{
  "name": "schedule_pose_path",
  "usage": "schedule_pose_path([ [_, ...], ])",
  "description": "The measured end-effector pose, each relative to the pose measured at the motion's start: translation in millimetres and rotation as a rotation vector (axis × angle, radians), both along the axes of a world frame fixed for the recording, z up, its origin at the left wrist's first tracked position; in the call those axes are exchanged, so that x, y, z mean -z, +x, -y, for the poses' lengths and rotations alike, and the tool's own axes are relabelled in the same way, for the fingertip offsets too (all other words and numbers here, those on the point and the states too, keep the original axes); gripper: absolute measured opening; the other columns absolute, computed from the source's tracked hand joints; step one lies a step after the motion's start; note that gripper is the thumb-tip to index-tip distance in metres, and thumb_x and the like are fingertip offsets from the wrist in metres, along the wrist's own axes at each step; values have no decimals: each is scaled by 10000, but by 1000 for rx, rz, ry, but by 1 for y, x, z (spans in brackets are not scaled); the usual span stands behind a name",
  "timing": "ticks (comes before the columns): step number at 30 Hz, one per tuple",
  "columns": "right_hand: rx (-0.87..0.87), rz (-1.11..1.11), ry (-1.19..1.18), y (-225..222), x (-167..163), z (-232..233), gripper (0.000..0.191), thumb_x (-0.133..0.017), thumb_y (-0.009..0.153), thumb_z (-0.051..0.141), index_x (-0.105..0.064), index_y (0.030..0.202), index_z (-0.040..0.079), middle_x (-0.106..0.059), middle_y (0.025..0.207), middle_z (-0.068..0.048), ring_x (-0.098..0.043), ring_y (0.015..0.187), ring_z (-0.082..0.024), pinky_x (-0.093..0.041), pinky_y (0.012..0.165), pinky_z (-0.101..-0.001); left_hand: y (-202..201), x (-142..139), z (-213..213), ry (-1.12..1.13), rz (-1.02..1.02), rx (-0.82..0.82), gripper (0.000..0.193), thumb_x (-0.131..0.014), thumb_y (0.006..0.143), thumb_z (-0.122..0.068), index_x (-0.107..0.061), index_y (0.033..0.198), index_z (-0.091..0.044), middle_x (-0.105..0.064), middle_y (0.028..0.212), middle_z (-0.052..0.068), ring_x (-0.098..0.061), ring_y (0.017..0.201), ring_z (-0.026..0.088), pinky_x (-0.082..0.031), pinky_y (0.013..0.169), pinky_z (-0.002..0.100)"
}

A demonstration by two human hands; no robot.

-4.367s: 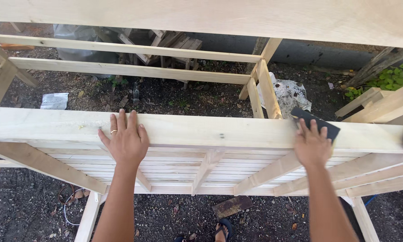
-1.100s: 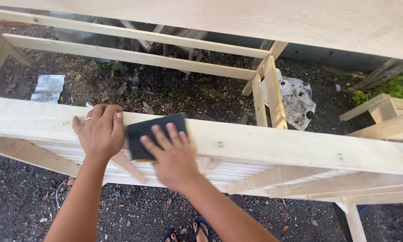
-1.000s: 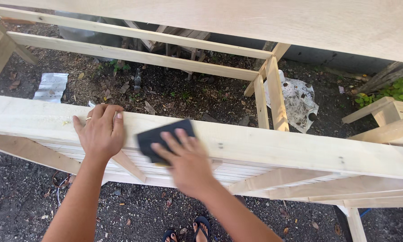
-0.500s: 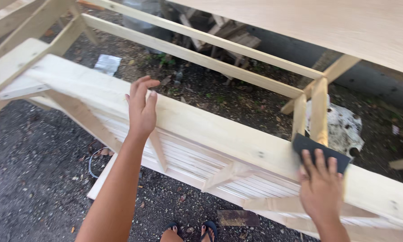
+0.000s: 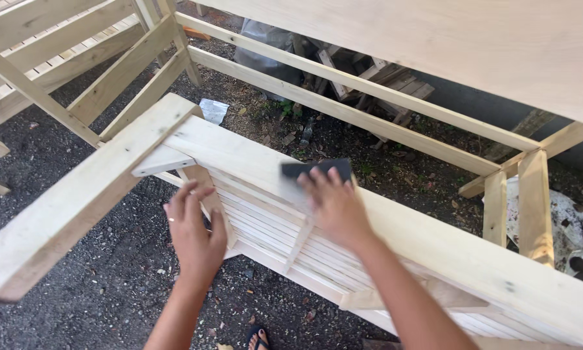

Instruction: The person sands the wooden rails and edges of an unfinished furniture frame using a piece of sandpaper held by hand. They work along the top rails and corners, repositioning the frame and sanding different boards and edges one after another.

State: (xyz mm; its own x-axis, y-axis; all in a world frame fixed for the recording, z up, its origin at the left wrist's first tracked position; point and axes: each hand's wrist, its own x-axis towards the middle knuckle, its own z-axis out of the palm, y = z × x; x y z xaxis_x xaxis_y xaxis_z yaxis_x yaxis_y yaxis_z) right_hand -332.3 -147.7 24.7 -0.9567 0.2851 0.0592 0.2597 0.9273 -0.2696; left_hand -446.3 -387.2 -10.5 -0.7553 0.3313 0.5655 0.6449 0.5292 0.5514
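Right hand [image 5: 333, 204] presses dark sanding pad [image 5: 316, 170], probably.

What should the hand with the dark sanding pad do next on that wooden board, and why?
Probably slide the dark sanding pad a little further toward the board's left end. The right hand presses it flat on the top board, and bare wood lies between it and the corner. The left hand grips a slanted brace below, which seems to steady the frame.
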Motion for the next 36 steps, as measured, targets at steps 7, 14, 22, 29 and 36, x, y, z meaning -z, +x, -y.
schedule_pose_path([
  [7,512,-307,79,46,-16,-85,475,-460,1052,287,-531,1497,138,-483,1583,-105,-337,1504,-409,-279,1173,-611,14,-11,-67,-746,196,51,857,-356,961,-586,-182,1563,-2,-37,1694,212,33,1543,396,18,1128,763],
  [14,711,-389,2,119,-1,-55,500,-468,1042,298,-520,1502,109,-495,1559,-103,-330,1517,-366,-265,1209,-554,70,-16,-173,-879,113,581,876,-224,1020,-648,-73,1616,-24,16,1656,316,47,1506,528,0,1168,680],
  [22,540,-213,118,122,3,-31,575,-441,1019,213,-374,1590,216,-407,1620,-31,-246,1542,-314,-112,1271,-525,-134,-24,-119,-722,-10,-101,739,-600,893,-253,-369,1573,-80,-130,1668,297,-88,1511,529,-47,1132,735],
  [29,48,15,0,-33,36,68,717,-631,877,206,-382,1549,219,-311,1644,-55,-213,1526,-378,-151,1195,-627,-113,10,-93,-250,105,-22,536,-623,898,-218,-581,1420,-109,-329,1616,232,-228,1527,471,-91,1115,798],
  [36,180,97,-121,-53,13,-15,506,-398,1036,264,-396,1542,250,-354,1617,-7,-325,1500,-281,-235,1198,-521,-95,-8,-86,-128,144,32,451,-583,955,-197,-590,1396,-104,-357,1614,231,-237,1518,471,-152,1133,763],
])
